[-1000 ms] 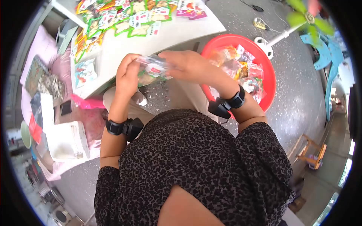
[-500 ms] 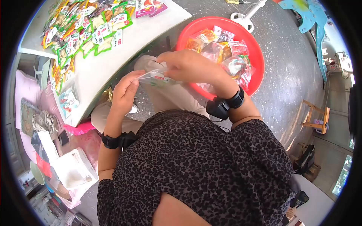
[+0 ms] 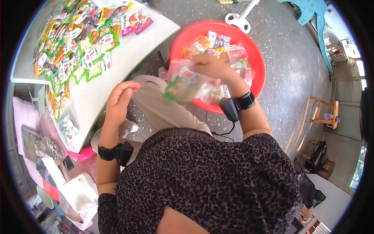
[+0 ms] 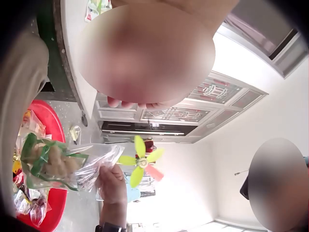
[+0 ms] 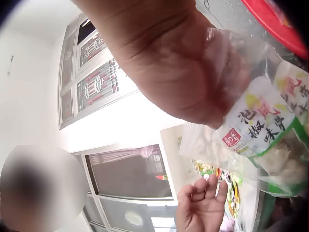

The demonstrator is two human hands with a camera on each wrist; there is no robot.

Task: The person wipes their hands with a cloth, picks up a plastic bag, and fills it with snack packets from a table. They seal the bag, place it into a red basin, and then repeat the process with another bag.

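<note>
My right hand (image 3: 213,67) grips the top of a clear plastic bag (image 3: 186,66) over the near left rim of a red tub (image 3: 260,66). Inside the bag is a green-edged snack packet (image 4: 55,162) with pale pieces showing; its white label (image 5: 260,116) with printed characters faces the right wrist camera. In that view a second such label overlaps the first. My left hand (image 3: 120,100) is apart from the bag, beside the table's edge, with nothing in it and its fingers loosely extended. Several bagged packets (image 3: 235,50) fill the tub.
A white table (image 3: 120,68) at the left bears a wide heap of snack packets (image 3: 74,43). Purple packets (image 3: 134,24) lie near its far corner. A white box (image 3: 80,191) stands at the lower left, and a fan base (image 3: 237,22) behind the tub.
Both hands were on the clear bag earlier. The left hand has let go and moved left, while the right hand has carried the bag over to the tub's rim.
</note>
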